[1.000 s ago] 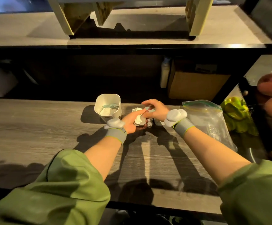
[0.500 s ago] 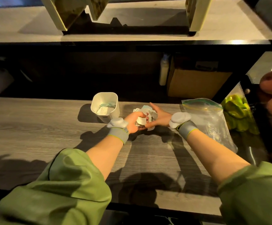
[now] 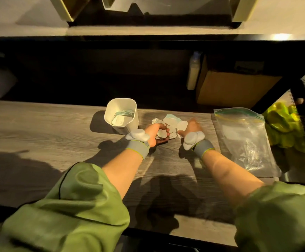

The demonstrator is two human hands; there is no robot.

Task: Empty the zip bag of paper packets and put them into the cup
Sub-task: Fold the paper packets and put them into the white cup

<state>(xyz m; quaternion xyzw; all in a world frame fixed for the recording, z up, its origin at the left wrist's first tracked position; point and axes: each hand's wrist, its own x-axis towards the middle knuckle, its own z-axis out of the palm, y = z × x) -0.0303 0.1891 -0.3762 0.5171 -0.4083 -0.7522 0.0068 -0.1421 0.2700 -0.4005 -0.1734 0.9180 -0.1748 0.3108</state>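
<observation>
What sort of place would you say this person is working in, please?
Probably a storage or utility workspace: a wood-grain shelf in a dark metal rack, a cardboard box and a bottle stowed behind it.

Dim warm light, hard forward shadows, wide-angle edge distortion

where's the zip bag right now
In the head view the zip bag lies flat on the right end of the wooden table, just right of the right hand.

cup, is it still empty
No, the white cup already holds a few paper packets at its bottom.
</observation>
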